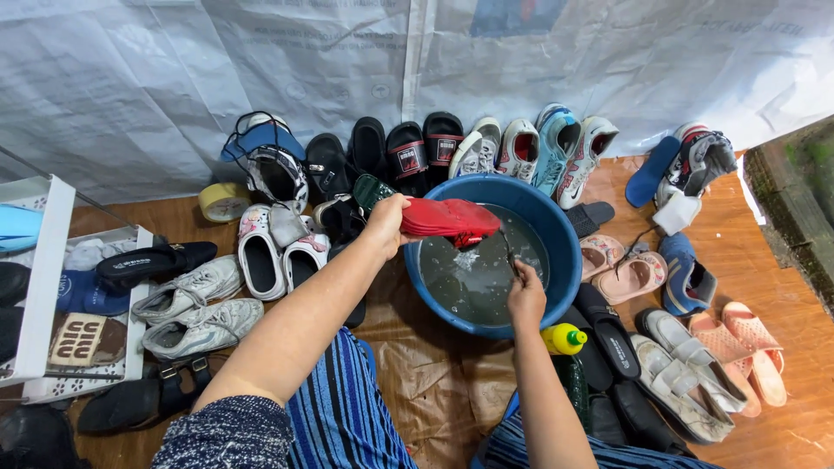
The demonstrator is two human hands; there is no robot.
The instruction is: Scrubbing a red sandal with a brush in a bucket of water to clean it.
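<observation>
My left hand (pixel 387 222) grips a red shoe (pixel 447 219) by its heel and holds it level over a blue basin (pixel 569 252) of murky water. My right hand (pixel 526 297) is at the basin's near rim, pinching a thin dark strap or lace (pixel 509 252) that hangs from the shoe down toward the water. Both forearms reach forward from my lap, which is covered in blue striped cloth.
Many shoes, sandals and slippers ring the basin on a brown floor: white sneakers (pixel 198 313) at left, pink sandals (pixel 738 343) at right, a row along the white tarp wall. A yellow-capped green bottle (pixel 565 340) stands near my right wrist. A white rack (pixel 39 287) is at far left.
</observation>
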